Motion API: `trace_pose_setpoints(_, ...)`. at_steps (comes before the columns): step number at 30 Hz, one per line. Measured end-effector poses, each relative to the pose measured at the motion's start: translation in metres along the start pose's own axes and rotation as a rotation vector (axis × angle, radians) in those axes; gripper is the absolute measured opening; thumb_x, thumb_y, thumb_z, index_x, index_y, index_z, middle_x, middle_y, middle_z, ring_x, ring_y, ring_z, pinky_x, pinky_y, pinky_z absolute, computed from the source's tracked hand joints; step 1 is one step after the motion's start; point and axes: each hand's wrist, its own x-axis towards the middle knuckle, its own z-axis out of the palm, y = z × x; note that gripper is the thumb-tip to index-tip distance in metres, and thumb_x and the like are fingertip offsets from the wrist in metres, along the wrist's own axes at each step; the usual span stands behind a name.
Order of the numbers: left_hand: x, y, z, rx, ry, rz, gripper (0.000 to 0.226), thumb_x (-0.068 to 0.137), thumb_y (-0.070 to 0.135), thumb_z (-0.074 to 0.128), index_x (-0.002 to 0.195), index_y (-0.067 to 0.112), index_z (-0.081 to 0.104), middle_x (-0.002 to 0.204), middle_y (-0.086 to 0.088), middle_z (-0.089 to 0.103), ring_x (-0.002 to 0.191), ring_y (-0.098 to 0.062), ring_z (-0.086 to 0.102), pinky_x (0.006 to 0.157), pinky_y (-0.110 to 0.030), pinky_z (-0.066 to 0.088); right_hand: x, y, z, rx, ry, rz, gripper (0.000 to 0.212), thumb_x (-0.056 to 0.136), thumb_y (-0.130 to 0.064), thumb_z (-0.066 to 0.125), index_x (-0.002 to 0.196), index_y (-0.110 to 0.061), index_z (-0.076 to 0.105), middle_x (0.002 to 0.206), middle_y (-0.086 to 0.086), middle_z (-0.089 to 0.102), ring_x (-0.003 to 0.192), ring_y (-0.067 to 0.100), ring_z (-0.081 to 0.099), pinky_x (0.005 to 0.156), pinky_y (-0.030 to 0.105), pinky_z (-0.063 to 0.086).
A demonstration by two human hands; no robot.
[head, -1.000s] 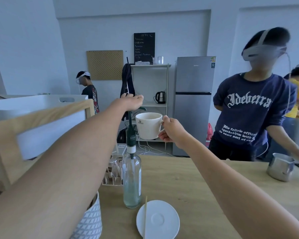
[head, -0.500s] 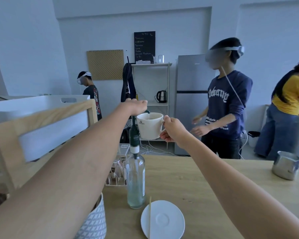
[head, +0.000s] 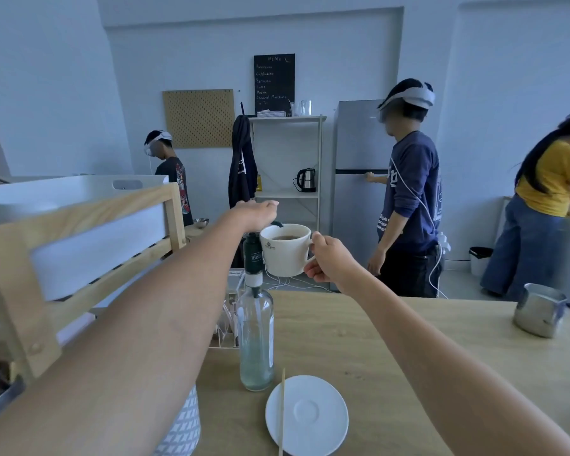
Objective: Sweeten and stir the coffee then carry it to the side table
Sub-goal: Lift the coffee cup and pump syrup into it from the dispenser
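Observation:
My right hand (head: 329, 261) holds a white cup of coffee (head: 285, 250) by its handle, raised above the wooden table (head: 392, 340). My left hand (head: 260, 213) presses down on the dark green pump head of a clear syrup bottle (head: 255, 337). The pump's spout hangs over the cup's left rim. The bottle stands on the table and holds a little pale liquid at the bottom. An empty white saucer (head: 310, 419) lies in front of the bottle, with a thin wooden stir stick (head: 281, 413) resting across its left edge.
A steel milk jug (head: 538, 314) stands at the table's right. A wooden rack (head: 79, 238) with a white bin rises at left, a patterned cup (head: 181, 422) below it. One person (head: 408, 199) stands at the fridge beyond the table; two others work further off.
My left hand has sunk on the pump and the cup has lowered slightly under the spout. The person in the dark shirt has walked away from the table to the fridge.

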Motion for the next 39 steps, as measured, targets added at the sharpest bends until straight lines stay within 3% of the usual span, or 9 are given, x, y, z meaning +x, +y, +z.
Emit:
trace_pose_setpoints(13, -0.009, 0.013, -0.034, 0.058, 0.023, 0.016, 0.058, 0.098, 0.042, 0.004, 0.151, 0.027, 0.023, 0.161, -0.014, 0.017, 0.147, -0.032, 0.008, 0.115, -0.053, 0.011, 0.002, -0.005, -0.001, 0.037, -0.013, -0.014, 0.036, 0.099, -0.034, 0.024, 0.099, -0.011, 0.052, 0.066, 0.012, 0.059, 0.049, 0.018, 0.053, 0.046, 0.02, 0.044)
trace_pose_setpoints(17, -0.014, 0.017, -0.043, 0.1, 0.047, 0.063, 0.066, 0.096, 0.062, 0.006, 0.152, 0.033, 0.023, 0.161, -0.01, 0.021, 0.149, -0.032, 0.009, 0.118, -0.054, 0.012, 0.004, -0.009, -0.003, 0.037, -0.013, -0.034, 0.037, 0.099, -0.035, 0.024, 0.102, -0.011, 0.052, 0.066, 0.012, 0.061, 0.05, 0.018, 0.054, 0.047, 0.021, 0.045)
trace_pose_setpoints(22, -0.023, 0.017, -0.041, 0.161, 0.217, 0.109, 0.091, 0.081, 0.082, 0.007, 0.142, 0.027, 0.044, 0.149, -0.015, 0.038, 0.14, -0.035, 0.027, 0.11, -0.053, 0.029, 0.001, -0.01, -0.004, 0.041, -0.01, -0.03, 0.037, 0.099, -0.035, 0.024, 0.103, -0.012, 0.052, 0.064, 0.011, 0.061, 0.049, 0.017, 0.054, 0.047, 0.022, 0.045)
trace_pose_setpoints(30, -0.047, 0.017, -0.045, -0.205, 0.357, 0.098, 0.08, 0.088, 0.073, 0.006, 0.149, 0.026, 0.029, 0.15, -0.018, 0.03, 0.139, -0.039, 0.027, 0.11, -0.055, 0.025, -0.013, -0.015, -0.01, 0.032, 0.028, -0.031, 0.043, 0.1, -0.034, 0.024, 0.117, -0.008, 0.053, 0.068, 0.012, 0.062, 0.053, 0.016, 0.056, 0.047, 0.022, 0.046)
trace_pose_setpoints(32, -0.056, 0.013, -0.044, -0.255, 0.326, 0.07, 0.079, 0.089, 0.071, 0.003, 0.14, 0.024, 0.04, 0.151, -0.019, 0.027, 0.14, -0.038, 0.026, 0.111, -0.055, 0.024, -0.018, -0.017, -0.011, 0.043, 0.039, -0.027, 0.045, 0.1, -0.034, 0.024, 0.121, -0.006, 0.052, 0.068, 0.012, 0.061, 0.053, 0.016, 0.056, 0.047, 0.022, 0.046)
trace_pose_setpoints(33, -0.061, 0.01, -0.043, -0.265, 0.316, 0.07, 0.075, 0.09, 0.07, 0.002, 0.123, 0.023, 0.051, 0.151, -0.022, 0.027, 0.139, -0.038, 0.029, 0.111, -0.055, 0.025, -0.022, -0.018, -0.013, 0.049, 0.045, -0.026, 0.045, 0.1, -0.034, 0.024, 0.122, -0.006, 0.052, 0.068, 0.011, 0.061, 0.054, 0.016, 0.056, 0.047, 0.022, 0.046)
trace_pose_setpoints(36, -0.07, 0.001, -0.039, -0.294, 0.333, 0.061, 0.067, 0.092, 0.066, 0.002, 0.069, 0.017, 0.04, 0.128, -0.039, 0.046, 0.112, -0.043, 0.055, 0.098, -0.052, 0.042, -0.028, -0.021, -0.017, 0.059, 0.063, -0.019, 0.045, 0.1, -0.034, 0.024, 0.123, -0.005, 0.052, 0.067, 0.011, 0.06, 0.053, 0.016, 0.055, 0.046, 0.022, 0.047)
trace_pose_setpoints(38, -0.079, -0.005, -0.033, -0.399, 0.314, 0.016, 0.074, 0.096, 0.062, 0.003, 0.069, 0.009, 0.047, 0.1, -0.033, 0.055, 0.081, -0.033, 0.06, 0.078, -0.04, 0.049, -0.036, -0.024, -0.019, 0.052, 0.073, -0.018, 0.046, 0.101, -0.034, 0.025, 0.123, -0.005, 0.052, 0.066, 0.011, 0.059, 0.054, 0.016, 0.056, 0.047, 0.023, 0.048)
trace_pose_setpoints(39, -0.079, -0.007, -0.028, -0.505, 0.277, -0.021, 0.077, 0.096, 0.062, 0.005, 0.083, 0.004, 0.055, 0.099, -0.024, 0.056, 0.079, -0.029, 0.058, 0.075, -0.037, 0.048, -0.038, -0.025, -0.02, 0.051, 0.078, -0.015, 0.046, 0.101, -0.034, 0.025, 0.123, -0.005, 0.052, 0.066, 0.011, 0.06, 0.054, 0.016, 0.056, 0.048, 0.023, 0.048)
